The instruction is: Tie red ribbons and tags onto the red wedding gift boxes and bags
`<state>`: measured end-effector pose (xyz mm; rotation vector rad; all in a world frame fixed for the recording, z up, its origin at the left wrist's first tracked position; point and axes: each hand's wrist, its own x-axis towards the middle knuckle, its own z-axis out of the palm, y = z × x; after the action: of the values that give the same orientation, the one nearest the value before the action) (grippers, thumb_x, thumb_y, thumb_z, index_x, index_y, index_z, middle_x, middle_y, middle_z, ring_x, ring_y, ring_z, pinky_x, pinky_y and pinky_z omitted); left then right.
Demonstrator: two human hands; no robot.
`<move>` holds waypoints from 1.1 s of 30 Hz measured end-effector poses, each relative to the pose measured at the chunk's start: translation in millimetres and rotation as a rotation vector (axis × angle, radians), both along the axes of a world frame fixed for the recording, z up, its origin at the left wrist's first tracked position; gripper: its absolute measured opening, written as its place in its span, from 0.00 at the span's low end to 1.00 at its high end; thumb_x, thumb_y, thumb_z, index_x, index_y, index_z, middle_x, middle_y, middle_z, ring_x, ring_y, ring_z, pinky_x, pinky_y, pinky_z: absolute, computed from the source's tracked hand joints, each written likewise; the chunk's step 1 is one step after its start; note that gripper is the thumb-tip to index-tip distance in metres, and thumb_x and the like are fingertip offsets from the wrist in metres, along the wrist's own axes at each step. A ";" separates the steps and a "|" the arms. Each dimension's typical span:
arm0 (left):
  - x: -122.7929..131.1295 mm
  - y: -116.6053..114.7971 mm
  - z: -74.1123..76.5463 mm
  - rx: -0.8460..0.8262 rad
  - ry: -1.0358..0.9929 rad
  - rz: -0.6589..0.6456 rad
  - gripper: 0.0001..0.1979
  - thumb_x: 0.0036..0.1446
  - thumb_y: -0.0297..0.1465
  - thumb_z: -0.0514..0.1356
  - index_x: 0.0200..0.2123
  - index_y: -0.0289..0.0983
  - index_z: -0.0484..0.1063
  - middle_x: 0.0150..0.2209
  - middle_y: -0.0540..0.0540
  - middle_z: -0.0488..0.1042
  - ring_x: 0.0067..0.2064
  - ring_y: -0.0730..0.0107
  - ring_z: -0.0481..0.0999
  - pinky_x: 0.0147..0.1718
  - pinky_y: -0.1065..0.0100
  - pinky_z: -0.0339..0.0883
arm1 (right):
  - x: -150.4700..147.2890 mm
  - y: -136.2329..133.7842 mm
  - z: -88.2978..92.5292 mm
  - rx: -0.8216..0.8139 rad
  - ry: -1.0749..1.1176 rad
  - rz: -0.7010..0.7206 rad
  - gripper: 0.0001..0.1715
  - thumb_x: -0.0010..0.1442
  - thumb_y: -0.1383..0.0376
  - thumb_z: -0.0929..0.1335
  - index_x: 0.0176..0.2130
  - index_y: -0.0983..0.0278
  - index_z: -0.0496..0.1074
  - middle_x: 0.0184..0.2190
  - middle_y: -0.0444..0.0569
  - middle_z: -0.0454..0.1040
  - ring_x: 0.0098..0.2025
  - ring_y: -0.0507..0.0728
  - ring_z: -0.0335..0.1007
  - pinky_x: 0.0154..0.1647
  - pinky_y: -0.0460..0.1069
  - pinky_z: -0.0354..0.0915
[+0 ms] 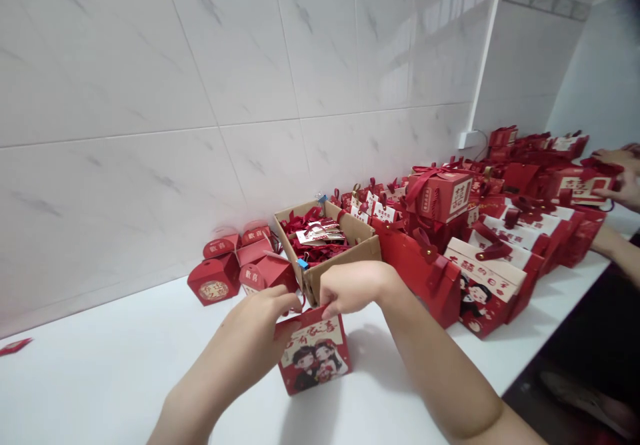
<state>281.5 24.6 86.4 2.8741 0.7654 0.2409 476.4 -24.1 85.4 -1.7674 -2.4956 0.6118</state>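
A small red and cream gift box (316, 358), printed with a cartoon couple, stands slightly tilted on the white table in front of me. At its upper left edge my left hand (267, 315) is closed, fingers curled near a thin ribbon loop. My right hand (356, 287) pinches the upper right edge of the same box, thumb against the front. The fingertips of the left hand are partly hidden. Just behind the hands, an open cardboard box (361, 250) holds red ribbons (301, 221) and white printed tags (323, 233).
Several small red boxes (214, 281) sit by the tiled wall at left. Rows of red gift bags (487, 285) fill the right side, with a ribboned box (440, 195) on top. Another person's hand (623, 175) is at far right. A red scrap (15, 347) lies far left.
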 end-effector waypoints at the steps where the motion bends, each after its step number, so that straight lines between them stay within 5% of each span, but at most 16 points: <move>1: 1.9 -1.9 0.4 0.004 -0.011 -0.007 0.10 0.55 0.27 0.52 0.31 0.40 0.73 0.33 0.48 0.74 0.33 0.68 0.70 0.29 0.71 0.56 | 0.4 0.7 -0.1 -0.001 0.000 0.001 0.16 0.57 0.61 0.65 0.21 0.66 0.64 0.17 0.40 0.61 0.21 0.47 0.53 0.21 0.45 0.48; 13: 30.0 5.5 9.1 -0.046 0.142 0.062 0.11 0.46 0.28 0.55 0.17 0.36 0.55 0.19 0.53 0.53 0.22 0.76 0.45 0.20 0.70 0.39 | -5.0 0.1 5.2 0.020 -0.028 -0.047 0.18 0.50 0.62 0.70 0.18 0.65 0.59 0.16 0.39 0.57 0.19 0.48 0.52 0.19 0.46 0.46; 19: 28.6 5.4 14.1 -0.141 0.168 0.079 0.08 0.44 0.28 0.55 0.16 0.36 0.61 0.18 0.52 0.53 0.21 0.77 0.48 0.19 0.71 0.40 | 7.7 -1.0 5.7 0.121 0.164 -0.068 0.23 0.53 0.50 0.67 0.21 0.66 0.69 0.18 0.42 0.64 0.22 0.49 0.57 0.21 0.46 0.50; 23: 21.5 7.9 18.0 -0.274 0.197 0.063 0.06 0.45 0.31 0.56 0.23 0.38 0.73 0.23 0.49 0.70 0.25 0.71 0.65 0.22 0.71 0.53 | 30.0 16.1 -1.0 0.544 0.377 -0.499 0.25 0.63 0.51 0.59 0.39 0.65 0.75 0.31 0.48 0.74 0.33 0.54 0.67 0.32 0.46 0.58; 25: 17.3 9.7 19.3 -0.332 0.211 0.050 0.07 0.45 0.33 0.58 0.26 0.39 0.75 0.25 0.49 0.74 0.27 0.68 0.70 0.24 0.71 0.57 | 42.5 29.9 -9.2 0.618 0.370 -0.706 0.25 0.65 0.54 0.56 0.45 0.66 0.73 0.38 0.51 0.75 0.38 0.55 0.69 0.36 0.46 0.60; 27: 14.0 10.3 20.3 -0.362 0.218 0.048 0.06 0.45 0.34 0.59 0.26 0.40 0.76 0.27 0.50 0.76 0.29 0.68 0.72 0.25 0.71 0.58 | 54.5 42.8 -19.7 0.589 0.337 -0.780 0.24 0.65 0.57 0.56 0.47 0.66 0.72 0.43 0.53 0.74 0.43 0.57 0.69 0.39 0.47 0.61; 30: 12.5 7.9 21.9 -0.365 0.231 0.073 0.05 0.44 0.33 0.60 0.26 0.40 0.75 0.26 0.51 0.75 0.28 0.69 0.71 0.23 0.72 0.57 | 68.5 54.0 -34.2 0.438 0.264 -0.785 0.21 0.55 0.58 0.68 0.47 0.64 0.72 0.46 0.52 0.74 0.46 0.59 0.68 0.41 0.47 0.62; 33: 14.2 4.3 23.4 -0.342 0.244 0.089 0.05 0.44 0.33 0.60 0.25 0.40 0.75 0.25 0.51 0.74 0.25 0.72 0.68 0.20 0.72 0.53 | 73.8 55.0 -40.7 0.242 0.176 -0.717 0.33 0.38 0.58 0.77 0.46 0.61 0.73 0.45 0.50 0.75 0.44 0.60 0.69 0.39 0.47 0.63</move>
<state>295.7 28.9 109.8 2.5731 0.8793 -0.2156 550.3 30.9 44.7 -2.1802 -1.5657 0.3657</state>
